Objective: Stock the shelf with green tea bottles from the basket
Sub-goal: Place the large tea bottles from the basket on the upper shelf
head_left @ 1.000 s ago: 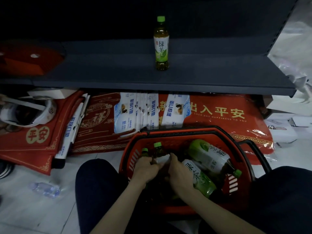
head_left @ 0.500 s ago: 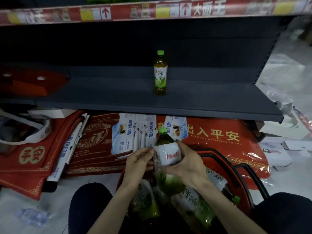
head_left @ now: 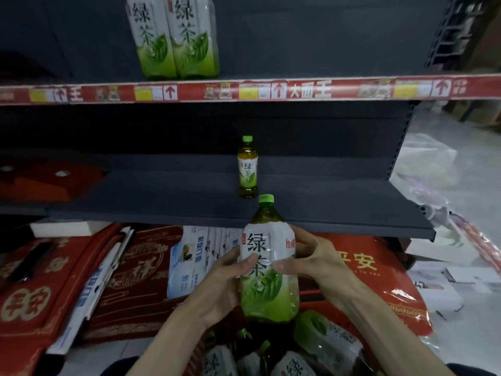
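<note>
A large green tea bottle [head_left: 267, 256] with a green cap is upright in front of me, held between my left hand [head_left: 219, 289] and my right hand [head_left: 317, 263]. It hangs just below the front edge of the dark lower shelf [head_left: 339, 210]. One small green tea bottle [head_left: 247, 166] stands on that shelf. Two large green tea bottles [head_left: 173, 36] stand on the upper shelf. Several more bottles [head_left: 322, 340] lie in the red basket [head_left: 311, 295] below my hands; most of the basket is hidden.
Red mats with gold characters [head_left: 29, 291] and white-blue packets [head_left: 189, 261] lie on the floor under the shelf. A red price strip [head_left: 311, 89] runs along the upper shelf edge. Red items [head_left: 40, 180] sit at the shelf's left. White boxes and plastic wrap [head_left: 439, 280] lie right.
Both hands lifted the large bottle up out of the basket to near the lower shelf's edge and turned its label toward me. My view tilted upward, revealing the upper shelf.
</note>
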`<state>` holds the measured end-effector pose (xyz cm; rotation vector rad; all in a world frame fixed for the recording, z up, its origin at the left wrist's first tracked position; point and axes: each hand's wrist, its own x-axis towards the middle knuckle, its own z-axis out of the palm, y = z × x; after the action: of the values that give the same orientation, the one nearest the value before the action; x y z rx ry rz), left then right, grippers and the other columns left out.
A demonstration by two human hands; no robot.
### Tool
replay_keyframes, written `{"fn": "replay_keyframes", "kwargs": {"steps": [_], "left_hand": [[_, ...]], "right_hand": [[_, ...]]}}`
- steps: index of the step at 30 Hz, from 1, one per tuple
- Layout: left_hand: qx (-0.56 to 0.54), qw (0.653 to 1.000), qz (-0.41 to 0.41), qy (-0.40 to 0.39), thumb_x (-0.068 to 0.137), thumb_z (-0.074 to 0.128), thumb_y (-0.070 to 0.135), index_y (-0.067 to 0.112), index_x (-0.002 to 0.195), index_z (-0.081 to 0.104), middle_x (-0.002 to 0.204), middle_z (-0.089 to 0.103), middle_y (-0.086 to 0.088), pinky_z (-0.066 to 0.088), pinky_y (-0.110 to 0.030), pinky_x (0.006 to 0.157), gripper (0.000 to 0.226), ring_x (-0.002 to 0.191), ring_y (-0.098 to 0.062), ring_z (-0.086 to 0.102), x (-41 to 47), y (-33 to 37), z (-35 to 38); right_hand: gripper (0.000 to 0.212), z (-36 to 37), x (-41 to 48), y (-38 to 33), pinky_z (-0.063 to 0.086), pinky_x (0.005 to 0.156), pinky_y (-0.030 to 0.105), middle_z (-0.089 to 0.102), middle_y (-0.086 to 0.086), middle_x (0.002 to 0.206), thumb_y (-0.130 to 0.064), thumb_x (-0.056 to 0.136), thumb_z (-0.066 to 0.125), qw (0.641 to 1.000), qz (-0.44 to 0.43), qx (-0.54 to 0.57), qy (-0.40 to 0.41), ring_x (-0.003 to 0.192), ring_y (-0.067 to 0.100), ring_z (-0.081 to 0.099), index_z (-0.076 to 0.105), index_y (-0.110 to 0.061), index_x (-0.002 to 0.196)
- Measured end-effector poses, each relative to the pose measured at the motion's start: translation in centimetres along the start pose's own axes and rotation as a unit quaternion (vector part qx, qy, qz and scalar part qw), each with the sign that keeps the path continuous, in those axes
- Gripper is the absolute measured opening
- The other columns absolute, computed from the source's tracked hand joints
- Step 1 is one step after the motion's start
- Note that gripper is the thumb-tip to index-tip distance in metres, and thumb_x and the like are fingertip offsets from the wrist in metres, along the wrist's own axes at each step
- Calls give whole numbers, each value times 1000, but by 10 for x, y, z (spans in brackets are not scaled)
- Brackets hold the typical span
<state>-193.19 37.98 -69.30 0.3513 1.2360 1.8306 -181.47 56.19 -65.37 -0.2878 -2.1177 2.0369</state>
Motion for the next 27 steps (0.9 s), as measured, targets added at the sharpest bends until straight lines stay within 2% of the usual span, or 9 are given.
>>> {"fn": "replay_keyframes", "kwargs": {"steps": [3,5,7,10,13,15,18,23,27], "left_hand": [[6,1000,26,13,74,86,24,9,138,65,133,68,-22,50,-63,105,68,124,-44,65,6,14,4],[4,998,53,26,75,88,24,9,137,64,133,68,-24,48,-68,105,68,124,-46,64,8,26,13],[-9,995,84,44,80,88,16,7,137,63,129,70,-23,53,-66,99,63,119,-46,67,12,43,21],[-8,988,140,64,83,77,16,5,135,63,125,73,-22,59,-61,91,55,113,-45,70,15,77,31],[8,982,180,58,85,74,14,5,132,65,126,72,-23,56,-63,96,49,114,-46,70,15,113,38],[31,975,212,53,86,74,14,7,132,65,126,72,-22,53,-66,99,48,114,-45,70,13,134,43],[67,963,260,36,83,78,13,11,136,63,125,73,-19,53,-62,99,55,115,-42,70,9,163,53],[85,928,360,52,73,80,12,8,132,61,119,76,-17,63,-44,84,63,109,-34,75,10,205,75],[144,893,425,40,74,83,19,18,136,58,123,76,-9,60,-45,95,68,117,-27,72,15,236,94]], "right_hand": [[83,-1,8,-12,58,94,40,78,7,117,-8,70,92,1000,2,-4,-1,109,25,75,57,-30,142],[87,-1,13,-23,60,87,30,74,0,125,-23,70,90,1000,-6,-16,6,111,15,73,51,-33,147],[97,0,14,-40,59,82,21,67,-8,131,-41,67,90,997,-12,-67,25,111,1,69,42,-34,151],[104,1,16,-66,60,88,26,64,-14,125,-54,65,93,986,-32,-160,31,107,-3,67,38,-35,151],[79,8,21,-96,55,78,13,67,-19,117,-45,75,90,969,-95,-216,65,98,-13,64,48,-36,140],[72,15,27,-114,54,74,9,66,-20,117,-42,78,89,958,-136,-237,88,98,-14,63,49,-38,138],[76,20,41,-136,60,78,19,67,-19,115,-41,78,89,943,-188,-247,123,97,-7,66,49,-37,142],[78,17,64,-166,64,76,30,73,-11,114,-22,77,92,946,-266,-141,123,101,7,72,55,-32,145],[76,14,83,-186,65,82,42,74,-3,120,-6,83,86,940,-315,-54,116,110,17,72,53,-28,148]]}}
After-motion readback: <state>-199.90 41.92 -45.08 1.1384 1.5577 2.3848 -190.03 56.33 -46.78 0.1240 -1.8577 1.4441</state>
